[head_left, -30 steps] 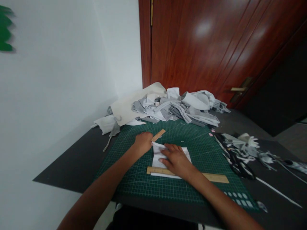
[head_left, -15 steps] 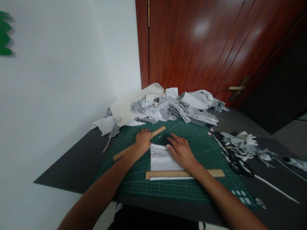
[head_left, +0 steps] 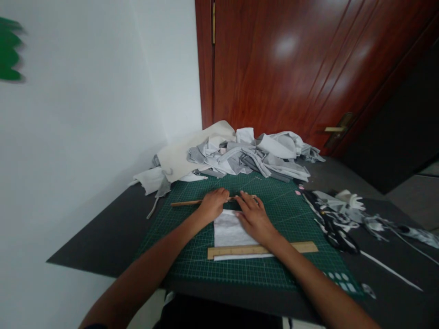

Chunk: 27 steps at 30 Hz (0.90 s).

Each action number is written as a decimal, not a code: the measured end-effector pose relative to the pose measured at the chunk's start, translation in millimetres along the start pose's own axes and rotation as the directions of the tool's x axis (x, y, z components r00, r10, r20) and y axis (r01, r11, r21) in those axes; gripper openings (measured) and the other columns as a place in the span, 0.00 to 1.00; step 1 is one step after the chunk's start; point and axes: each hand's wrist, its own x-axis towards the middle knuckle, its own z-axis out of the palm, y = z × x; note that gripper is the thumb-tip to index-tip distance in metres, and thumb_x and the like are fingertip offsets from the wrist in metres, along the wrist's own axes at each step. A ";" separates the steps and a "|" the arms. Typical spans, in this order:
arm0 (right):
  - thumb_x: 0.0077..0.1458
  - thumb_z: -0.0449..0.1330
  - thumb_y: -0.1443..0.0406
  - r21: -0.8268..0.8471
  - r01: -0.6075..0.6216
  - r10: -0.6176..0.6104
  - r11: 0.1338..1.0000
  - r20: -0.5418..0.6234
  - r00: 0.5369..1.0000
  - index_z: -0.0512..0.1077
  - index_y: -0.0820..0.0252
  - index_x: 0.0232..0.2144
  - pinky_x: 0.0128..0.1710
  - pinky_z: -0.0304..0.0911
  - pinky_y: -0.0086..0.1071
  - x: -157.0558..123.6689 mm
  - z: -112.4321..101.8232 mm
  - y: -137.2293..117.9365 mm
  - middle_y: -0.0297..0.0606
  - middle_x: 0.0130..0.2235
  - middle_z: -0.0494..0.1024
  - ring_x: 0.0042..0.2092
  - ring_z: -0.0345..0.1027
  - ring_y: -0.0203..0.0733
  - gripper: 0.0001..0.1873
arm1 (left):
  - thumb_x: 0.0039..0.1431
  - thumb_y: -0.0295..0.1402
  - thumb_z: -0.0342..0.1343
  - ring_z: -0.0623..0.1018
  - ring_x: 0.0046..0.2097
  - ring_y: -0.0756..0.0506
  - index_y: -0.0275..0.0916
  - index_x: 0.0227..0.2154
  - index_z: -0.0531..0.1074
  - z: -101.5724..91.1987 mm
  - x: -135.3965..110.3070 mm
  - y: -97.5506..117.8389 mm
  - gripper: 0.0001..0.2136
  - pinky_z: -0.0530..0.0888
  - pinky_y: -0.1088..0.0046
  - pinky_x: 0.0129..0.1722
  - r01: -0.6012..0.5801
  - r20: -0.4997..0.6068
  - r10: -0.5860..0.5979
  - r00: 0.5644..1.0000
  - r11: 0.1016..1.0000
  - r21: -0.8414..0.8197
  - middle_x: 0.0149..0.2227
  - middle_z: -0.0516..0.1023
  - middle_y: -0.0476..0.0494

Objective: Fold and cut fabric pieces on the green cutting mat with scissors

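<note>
A white fabric piece (head_left: 228, 230) lies flat on the green cutting mat (head_left: 192, 260). My left hand (head_left: 213, 204) grips a thin wooden ruler (head_left: 187, 202) that lies level across the fabric's far edge. My right hand (head_left: 253, 215) rests flat on the fabric, fingertips touching that same ruler. A second, wider wooden ruler (head_left: 240, 250) lies across the fabric's near edge, under my right wrist.
A heap of grey and white fabric scraps (head_left: 240, 153) sits at the back of the dark table (head_left: 103, 233). More scraps and black scissors (head_left: 338, 230) lie to the right. A white wall stands left, a brown door (head_left: 291, 68) behind.
The ruler in my left hand has turned from slanted to level along the fabric's far edge. My right hand has slid forward to meet it. The fabric now lies flat.
</note>
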 end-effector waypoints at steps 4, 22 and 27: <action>0.68 0.49 0.66 -0.072 -0.036 0.030 0.997 -0.088 0.996 0.62 0.65 0.66 0.66 0.45 0.53 1.6 -7.7 3.1 0.54 0.65 0.69 0.65 0.59 0.56 0.26 | 0.69 0.24 0.43 0.74 0.48 0.41 0.38 0.43 0.71 -6.3 -2.8 13.1 0.12 0.69 0.63 0.49 -0.123 -0.066 0.127 0.990 0.991 0.058 0.44 0.75 0.40; 0.69 0.49 0.55 0.183 -0.406 0.431 0.895 -0.125 0.893 0.69 0.56 0.34 0.29 0.56 0.33 3.3 -18.2 44.2 0.36 0.28 0.75 0.29 0.70 0.44 0.15 | 0.68 0.48 0.49 0.72 0.54 0.35 0.35 0.43 0.77 1.0 -13.7 31.4 0.21 0.70 0.58 0.52 0.054 -0.024 -0.053 0.998 0.997 0.047 0.47 0.77 0.33; 0.70 0.46 0.61 0.231 -0.279 0.320 0.932 -0.166 0.933 0.72 0.58 0.36 0.39 0.65 0.37 4.7 -15.7 35.3 0.43 0.35 0.77 0.38 0.73 0.48 0.16 | 0.69 0.55 0.42 0.56 0.71 0.33 0.42 0.67 0.61 12.7 -19.2 31.6 0.31 0.58 0.50 0.66 -0.184 0.062 0.187 0.980 0.982 -0.040 0.69 0.62 0.37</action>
